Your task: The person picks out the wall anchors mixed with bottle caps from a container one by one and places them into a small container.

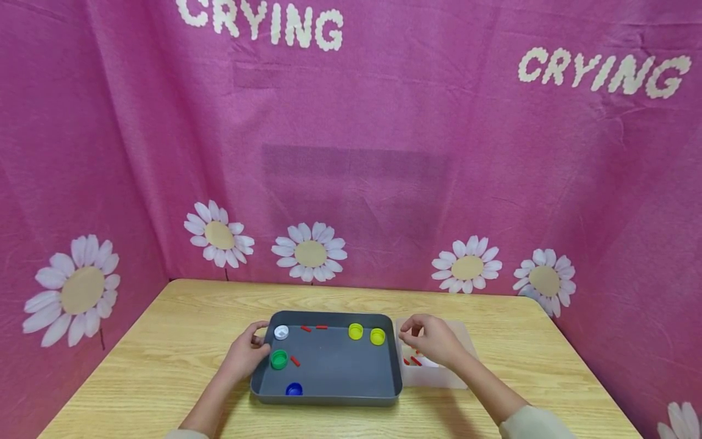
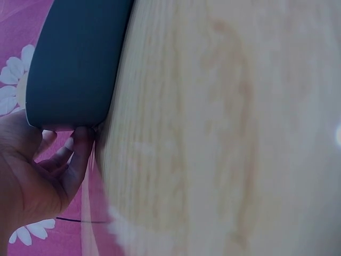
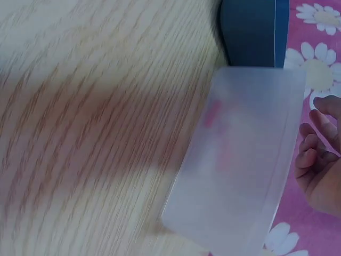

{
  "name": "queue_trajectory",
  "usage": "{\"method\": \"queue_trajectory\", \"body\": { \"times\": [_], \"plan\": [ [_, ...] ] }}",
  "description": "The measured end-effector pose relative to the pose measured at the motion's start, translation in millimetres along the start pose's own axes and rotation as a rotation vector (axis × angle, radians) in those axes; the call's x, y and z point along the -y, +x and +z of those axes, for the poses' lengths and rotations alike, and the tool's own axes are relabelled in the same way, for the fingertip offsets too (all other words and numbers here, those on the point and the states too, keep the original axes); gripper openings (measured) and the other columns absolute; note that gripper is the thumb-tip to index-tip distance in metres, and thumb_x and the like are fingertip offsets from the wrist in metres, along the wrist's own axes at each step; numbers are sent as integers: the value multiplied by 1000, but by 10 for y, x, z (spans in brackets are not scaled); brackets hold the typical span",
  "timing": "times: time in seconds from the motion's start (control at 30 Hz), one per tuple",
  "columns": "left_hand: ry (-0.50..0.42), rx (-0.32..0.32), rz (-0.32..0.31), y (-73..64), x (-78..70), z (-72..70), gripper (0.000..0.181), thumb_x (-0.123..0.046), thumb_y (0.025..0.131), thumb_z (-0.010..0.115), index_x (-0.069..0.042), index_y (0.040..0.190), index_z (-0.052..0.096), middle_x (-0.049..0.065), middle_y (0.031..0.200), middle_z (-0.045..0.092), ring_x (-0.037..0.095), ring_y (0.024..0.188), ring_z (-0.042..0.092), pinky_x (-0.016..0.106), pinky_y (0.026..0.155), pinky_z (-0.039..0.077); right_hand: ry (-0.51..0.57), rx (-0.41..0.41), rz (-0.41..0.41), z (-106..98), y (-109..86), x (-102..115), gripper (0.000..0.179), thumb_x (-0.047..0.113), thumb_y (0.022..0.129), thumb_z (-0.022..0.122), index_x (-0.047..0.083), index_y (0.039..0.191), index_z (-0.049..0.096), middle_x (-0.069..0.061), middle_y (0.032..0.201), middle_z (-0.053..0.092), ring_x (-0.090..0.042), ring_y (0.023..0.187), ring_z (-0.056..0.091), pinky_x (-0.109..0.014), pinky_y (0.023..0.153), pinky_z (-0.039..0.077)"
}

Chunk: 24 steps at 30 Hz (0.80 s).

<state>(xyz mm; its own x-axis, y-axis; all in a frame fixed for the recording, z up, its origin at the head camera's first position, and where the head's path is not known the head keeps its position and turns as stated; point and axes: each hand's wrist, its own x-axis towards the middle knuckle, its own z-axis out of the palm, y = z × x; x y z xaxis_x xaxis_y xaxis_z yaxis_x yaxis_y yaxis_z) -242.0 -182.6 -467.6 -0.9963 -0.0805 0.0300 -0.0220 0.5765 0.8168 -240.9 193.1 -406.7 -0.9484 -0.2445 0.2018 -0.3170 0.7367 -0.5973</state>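
Observation:
My left hand [image 1: 249, 353] rests at the left end of a dark grey tray [image 1: 329, 372], fingertips and thumb against its outer wall; the left wrist view shows them low on that wall. Over a translucent plastic container [image 1: 460, 341] to the tray's right hovers my right hand [image 1: 433, 341], thumb and forefinger brought close together, other fingers curled. I cannot tell whether a small piece sits between those fingertips. Short red sticks [image 1: 415, 361] lie in the container. In the tray are a white bottle cap [image 1: 281, 332], a green cap [image 1: 279, 360], and a red stick [image 1: 295, 361].
A blue cap [image 1: 294, 389] lies by the tray's front wall. Two yellow caps [image 1: 355, 331] sit at its back right, and two more red sticks [image 1: 322, 327] near the back wall. The wooden table [image 1: 219, 292] meets a pink flowered cloth [image 1: 356, 201] behind.

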Motion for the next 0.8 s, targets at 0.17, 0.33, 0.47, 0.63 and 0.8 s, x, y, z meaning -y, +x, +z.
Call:
{"method": "queue_trajectory", "body": {
  "times": [0.17, 0.33, 0.47, 0.63, 0.8],
  "plan": [
    [-1, 5, 4, -7, -7, -5, 50, -6, 82, 58, -3, 130, 47, 9, 86, 55, 19, 79, 52, 29, 67, 42, -16, 8, -31, 77, 27, 93, 4, 16, 80, 69, 13, 82, 68, 3, 72, 55, -10, 63, 45, -22, 53, 36],
    [0, 13, -5, -6, -11, -11, 50, -6, 82, 57, -2, 131, 47, 10, 88, 55, 20, 80, 52, 31, 67, 44, 15, 43, -35, 146, 50, 183, 6, 17, 81, 68, 13, 84, 67, 3, 73, 54, -7, 50, 42, -23, 46, 36],
    [0, 7, -9, -3, -2, -9, 50, -6, 81, 58, -3, 131, 47, 10, 87, 56, 20, 80, 53, 30, 67, 44, 53, 70, -41, 230, 75, 239, 7, 18, 82, 68, 12, 85, 66, 3, 73, 54, -7, 42, 41, -24, 42, 38],
    [-3, 10, -13, 1, -13, -9, 50, -6, 82, 58, -3, 131, 47, 10, 89, 56, 21, 82, 53, 32, 69, 45, 39, 69, -102, 334, 93, 334, 6, 19, 81, 69, 13, 83, 67, 4, 72, 53, -6, 52, 42, -21, 48, 39],
    [-5, 1, -19, -2, -3, -7, 50, -6, 82, 58, -4, 131, 48, 9, 88, 56, 20, 82, 53, 30, 69, 44, 31, 60, -129, 408, 116, 449, 4, 19, 81, 69, 15, 82, 68, 5, 74, 54, -5, 56, 42, -21, 50, 38]
  ]
}}
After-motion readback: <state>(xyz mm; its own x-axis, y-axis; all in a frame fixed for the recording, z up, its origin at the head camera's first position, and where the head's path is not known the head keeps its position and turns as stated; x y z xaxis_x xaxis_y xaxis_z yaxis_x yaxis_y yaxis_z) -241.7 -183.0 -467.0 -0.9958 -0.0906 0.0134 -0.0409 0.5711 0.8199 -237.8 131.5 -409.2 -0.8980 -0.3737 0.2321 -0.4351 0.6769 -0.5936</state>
